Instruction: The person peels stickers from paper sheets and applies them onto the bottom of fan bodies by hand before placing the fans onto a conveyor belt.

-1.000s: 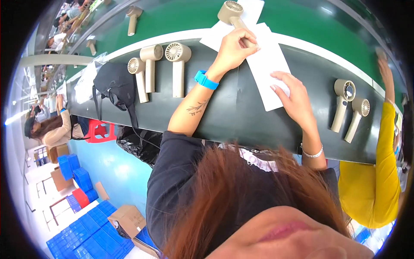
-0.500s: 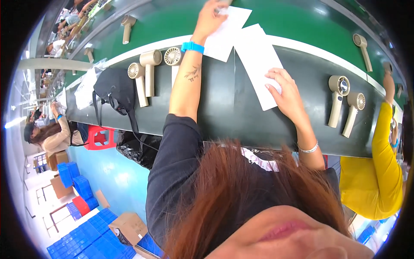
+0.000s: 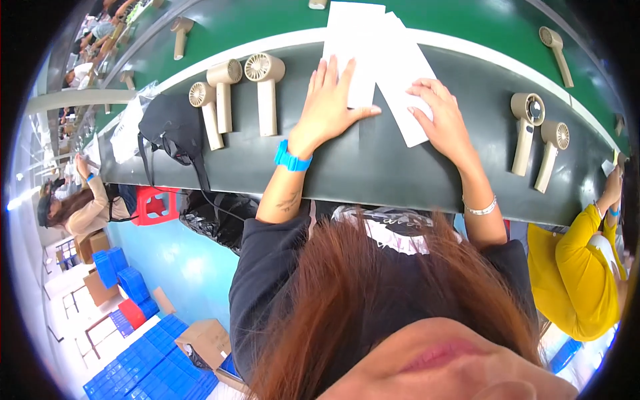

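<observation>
Two white rectangular pieces lie in front of me, partly on the dark table edge and partly over the green belt; whether they are sheets or thin boxes I cannot tell. My left hand (image 3: 330,103) is open, fingers spread, its fingertips over the lower left part of the left white piece (image 3: 357,40). On the right white piece (image 3: 405,70), which slants down toward me, my right hand (image 3: 440,120) rests with fingers loosely bent and thumb apart. Nearest my left hand stands a beige handheld fan (image 3: 267,100) lying flat, head away from me.
Two more beige fans (image 3: 225,97) lie left, beside a black backpack (image 3: 170,130). Another pair of fans (image 3: 527,133) lies right. Several fans are on the green belt (image 3: 460,23). A co-worker in a yellow sleeve (image 3: 580,267) sits right; another person (image 3: 87,207) sits far left.
My left hand has drawn back toward me from the belt, off a beige object there, and now lies over the left white piece. The right hand stays on its piece. The yellow-sleeved arm has lowered.
</observation>
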### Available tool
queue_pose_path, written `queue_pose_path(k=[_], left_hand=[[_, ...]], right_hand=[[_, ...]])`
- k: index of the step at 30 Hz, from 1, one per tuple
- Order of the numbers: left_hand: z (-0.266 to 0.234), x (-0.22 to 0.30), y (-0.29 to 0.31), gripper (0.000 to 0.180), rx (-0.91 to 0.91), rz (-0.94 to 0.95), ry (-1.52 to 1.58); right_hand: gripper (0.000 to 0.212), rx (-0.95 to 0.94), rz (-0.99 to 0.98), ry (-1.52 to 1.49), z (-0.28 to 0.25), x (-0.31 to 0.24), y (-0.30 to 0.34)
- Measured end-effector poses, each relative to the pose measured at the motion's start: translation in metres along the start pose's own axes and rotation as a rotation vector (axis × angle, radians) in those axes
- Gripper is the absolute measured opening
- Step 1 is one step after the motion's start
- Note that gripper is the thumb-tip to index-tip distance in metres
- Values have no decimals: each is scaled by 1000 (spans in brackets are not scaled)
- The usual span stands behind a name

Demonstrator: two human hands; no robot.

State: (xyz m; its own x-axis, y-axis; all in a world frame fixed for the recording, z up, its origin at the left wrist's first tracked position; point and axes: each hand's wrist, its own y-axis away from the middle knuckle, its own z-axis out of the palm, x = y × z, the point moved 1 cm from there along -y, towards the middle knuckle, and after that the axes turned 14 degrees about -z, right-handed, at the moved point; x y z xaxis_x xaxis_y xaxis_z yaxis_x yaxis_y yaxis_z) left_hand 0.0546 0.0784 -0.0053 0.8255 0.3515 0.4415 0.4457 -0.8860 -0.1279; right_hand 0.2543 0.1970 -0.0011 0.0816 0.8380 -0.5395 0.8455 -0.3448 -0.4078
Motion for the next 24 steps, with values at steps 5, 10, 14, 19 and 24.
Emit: queue_pose_path(k=[5, 10, 14, 19, 24], left_hand=[[-5, 3, 47, 62, -73, 63, 26], [-10, 5, 72, 52, -10, 103, -53], [-7, -5, 64, 66, -29, 110, 88], [6, 5, 37, 80, -40, 178, 176], [8, 5, 32, 84, -104, 218, 138]], right_hand=[[27, -4, -85, 160, 1, 5, 4], [21, 68, -56, 401, 0, -7, 7], [16, 94, -11, 112, 4, -28, 7], [12, 164, 64, -24, 30, -30, 7], [6, 117, 74, 65, 35, -34, 6]])
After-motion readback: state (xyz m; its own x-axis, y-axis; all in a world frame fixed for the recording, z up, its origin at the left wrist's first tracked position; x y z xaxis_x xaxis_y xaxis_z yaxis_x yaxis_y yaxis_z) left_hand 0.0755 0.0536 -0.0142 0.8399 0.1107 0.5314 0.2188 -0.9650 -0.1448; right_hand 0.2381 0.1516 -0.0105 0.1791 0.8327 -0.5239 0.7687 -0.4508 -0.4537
